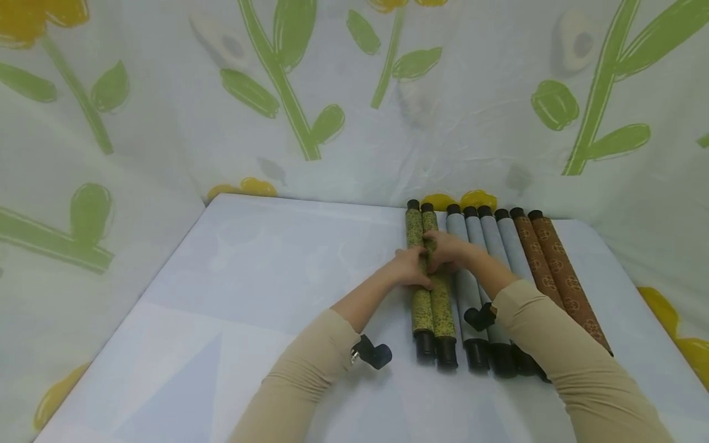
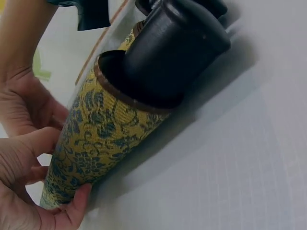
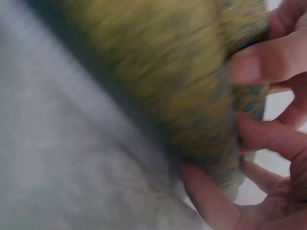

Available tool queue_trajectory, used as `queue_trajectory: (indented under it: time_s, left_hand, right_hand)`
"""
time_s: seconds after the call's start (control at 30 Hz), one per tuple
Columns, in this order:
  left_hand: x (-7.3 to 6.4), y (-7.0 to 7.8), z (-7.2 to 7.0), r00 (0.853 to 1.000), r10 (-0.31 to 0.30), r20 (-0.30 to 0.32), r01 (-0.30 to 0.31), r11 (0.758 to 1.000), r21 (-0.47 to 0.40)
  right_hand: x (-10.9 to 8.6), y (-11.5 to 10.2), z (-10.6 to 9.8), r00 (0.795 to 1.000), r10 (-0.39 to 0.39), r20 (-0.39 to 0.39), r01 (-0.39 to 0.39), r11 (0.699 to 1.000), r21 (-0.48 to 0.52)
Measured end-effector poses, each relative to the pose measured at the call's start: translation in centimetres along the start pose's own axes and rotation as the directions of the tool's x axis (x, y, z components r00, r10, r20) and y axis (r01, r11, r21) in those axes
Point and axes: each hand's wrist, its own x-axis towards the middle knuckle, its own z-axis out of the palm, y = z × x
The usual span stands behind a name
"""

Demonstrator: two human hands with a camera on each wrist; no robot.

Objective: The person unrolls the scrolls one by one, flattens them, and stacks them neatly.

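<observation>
Beige sleeves [image 1: 301, 366] lie nearest; the left hand [image 1: 411, 267] grips the left yellow roll [image 1: 422, 312], the right hand [image 1: 447, 248] the right yellow roll [image 1: 443, 312], likely for steadiness.

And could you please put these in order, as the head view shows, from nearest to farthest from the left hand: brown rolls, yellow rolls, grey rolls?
1. Yellow rolls: leftmost pair, touched by the left hand.
2. Grey rolls: in the middle of the row, right of the yellow pair.
3. Brown rolls: at the row's right end.
</observation>
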Motion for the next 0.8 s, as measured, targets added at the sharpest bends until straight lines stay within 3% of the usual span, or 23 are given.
queue_trajectory:
  time_s: [0.13, 0.33, 0.67, 0.8]
  left_hand:
    - [-0.1, -0.5, -0.1, 1.000, 0.000, -0.001, 0.000, 1.000, -0.004]
    - [-0.1, -1.2, -0.5, 1.000, 0.022, -0.020, -0.023, 0.999, -0.047]
    - [-0.6, -2.8, -1.4, 0.998, 0.055, 0.042, -0.043, 0.967, -0.250]
    - [-1.0, -3.1, -1.4, 0.998, 0.057, 0.024, -0.049, 0.959, -0.278]
  right_hand:
    - [0.4, 0.4, 0.5, 0.999, 0.028, 0.017, -0.030, 0.996, 0.082]
    - [0.8, 0.8, 0.7, 1.000, 0.007, 0.005, -0.008, 0.985, 0.170]
    - [0.6, 0.4, 1.4, 0.999, -0.033, 0.018, 0.027, 0.970, 0.243]
    - [0.6, 0.2, 1.8, 0.999, -0.035, 0.009, 0.032, 0.967, 0.251]
